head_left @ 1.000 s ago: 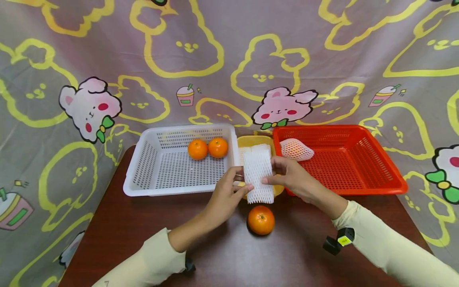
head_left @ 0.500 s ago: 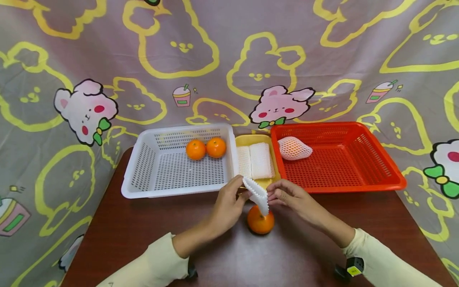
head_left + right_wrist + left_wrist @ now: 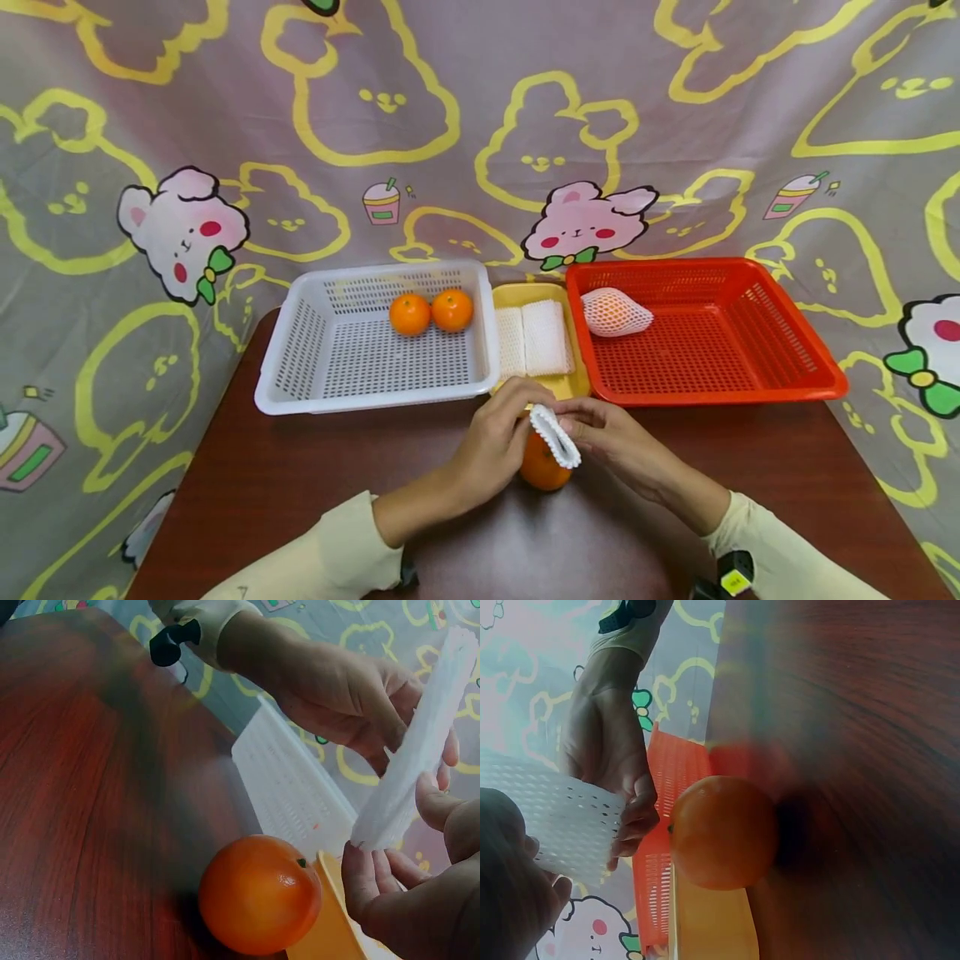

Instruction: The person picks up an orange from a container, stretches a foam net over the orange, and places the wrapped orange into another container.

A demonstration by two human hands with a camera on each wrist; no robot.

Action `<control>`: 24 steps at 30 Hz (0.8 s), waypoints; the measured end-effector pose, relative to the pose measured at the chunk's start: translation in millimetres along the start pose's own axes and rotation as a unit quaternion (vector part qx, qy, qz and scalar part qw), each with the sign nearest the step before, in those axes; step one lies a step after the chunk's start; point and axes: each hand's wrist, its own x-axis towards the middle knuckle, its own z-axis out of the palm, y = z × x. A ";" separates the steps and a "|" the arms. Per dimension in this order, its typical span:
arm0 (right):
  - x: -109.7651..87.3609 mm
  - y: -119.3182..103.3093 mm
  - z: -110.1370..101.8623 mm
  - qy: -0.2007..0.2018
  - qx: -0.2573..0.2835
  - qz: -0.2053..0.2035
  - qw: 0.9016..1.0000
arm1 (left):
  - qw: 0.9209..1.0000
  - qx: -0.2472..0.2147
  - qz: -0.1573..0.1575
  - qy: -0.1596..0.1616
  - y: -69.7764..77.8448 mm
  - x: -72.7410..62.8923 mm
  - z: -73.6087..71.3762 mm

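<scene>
Both hands hold a white foam net sleeve (image 3: 556, 437) over an orange (image 3: 542, 473) that sits on the table. My left hand (image 3: 491, 437) pinches the sleeve's left side; my right hand (image 3: 618, 442) grips its right side near the end. In the head view the sleeve's narrow, slightly parted mouth faces up toward the camera and covers part of the fruit. The left wrist view shows the sleeve (image 3: 566, 817) flattened between the hands, apart from the orange (image 3: 724, 832). From the right wrist, the sleeve (image 3: 412, 757) appears edge-on, with right fingers at its lower end.
A white basket (image 3: 375, 400) with two oranges (image 3: 431, 312) stands left. Beside it a yellow tray (image 3: 558, 386) bears more foam sleeves (image 3: 546, 337). To the right, a red basket (image 3: 720, 392) contains a sleeve-covered fruit (image 3: 615, 313). A patterned cloth hangs behind.
The foam sleeve has come from over the yellow tray toward me, above the orange, and has tipped so its end faces the camera. Both hands moved with it; the orange stayed put.
</scene>
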 end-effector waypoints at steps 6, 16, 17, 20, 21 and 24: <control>1.4 1.1 1.9 0.015 -0.021 -0.006 1.000 | 1.000 0.007 0.012 -0.007 -1.3 -0.1 0.4; 6.2 2.4 7.6 0.069 -0.014 0.004 0.998 | 1.000 0.008 0.018 -0.004 -2.4 -2.7 3.9; 6.5 2.6 8.3 0.073 -0.013 -0.001 0.997 | 1.000 0.007 0.017 -0.003 -2.3 -3.1 4.1; 7.2 2.8 9.9 0.090 -0.003 -0.013 0.996 | 1.000 0.001 0.013 0.002 -2.2 -4.1 4.5; 7.5 2.8 10.6 0.098 0.001 -0.015 0.995 | 1.000 -0.004 0.010 0.003 -2.2 -4.5 4.5; 8.5 2.0 12.3 0.116 0.021 -0.017 0.993 | 1.000 -0.016 0.001 0.011 -2.9 -5.8 4.9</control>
